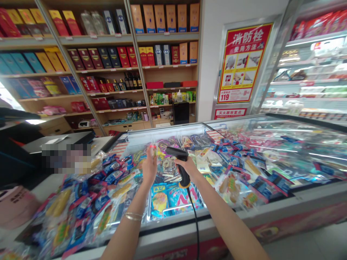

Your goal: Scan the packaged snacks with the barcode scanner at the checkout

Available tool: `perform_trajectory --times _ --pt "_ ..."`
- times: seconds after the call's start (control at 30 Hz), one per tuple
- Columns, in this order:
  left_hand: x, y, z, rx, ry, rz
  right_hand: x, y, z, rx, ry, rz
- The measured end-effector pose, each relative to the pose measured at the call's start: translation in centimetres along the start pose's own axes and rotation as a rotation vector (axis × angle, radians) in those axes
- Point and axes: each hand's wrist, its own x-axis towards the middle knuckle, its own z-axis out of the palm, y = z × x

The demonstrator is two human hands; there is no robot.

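My right hand (189, 167) is wrapped round the handle of a black barcode scanner (177, 153), whose head points left and whose cable hangs down over the freezer front. To its left my left hand (150, 167) is raised with fingers closed on a small clear-wrapped packet (154, 151); most of it is hidden, so its kind cannot be told. A red glow shows at those fingertips. Below both hands, blue ice-cream packets (159, 200) lie under the glass lid of the chest freezer (173, 225).
Blue and pink snack packets (86, 206) and clear-wrapped corn cobs (60, 202) are heaped on the left; more packets (255, 171) lie on the right. A pink bucket (17, 206) stands at far left. Shelves of boxes (108, 57) line the back wall.
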Motion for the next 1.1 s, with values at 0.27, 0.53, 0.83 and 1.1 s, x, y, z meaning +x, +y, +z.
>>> perform_trajectory --times 0.27,0.53,0.83,1.1 --pt "-0.1 -0.4 -0.1 -0.181 0.023 0.045 0.0 0.1 0.0 0.008 0.015 -0.006" --pt "-0.2 0.2 -0.3 -0.113 -0.015 0.028 0.2 -0.3 -0.1 0.059 0.017 0.006" --pt "2.0 -1.7 -7.3 -0.039 0.069 -0.085 -0.6 -3.9 1.1 0.144 0.027 0.052" --pt "1.1 -9.6 -15.3 0.218 0.321 -0.359 -0.5 -0.6 9.0 0.301 -0.192 0.22"
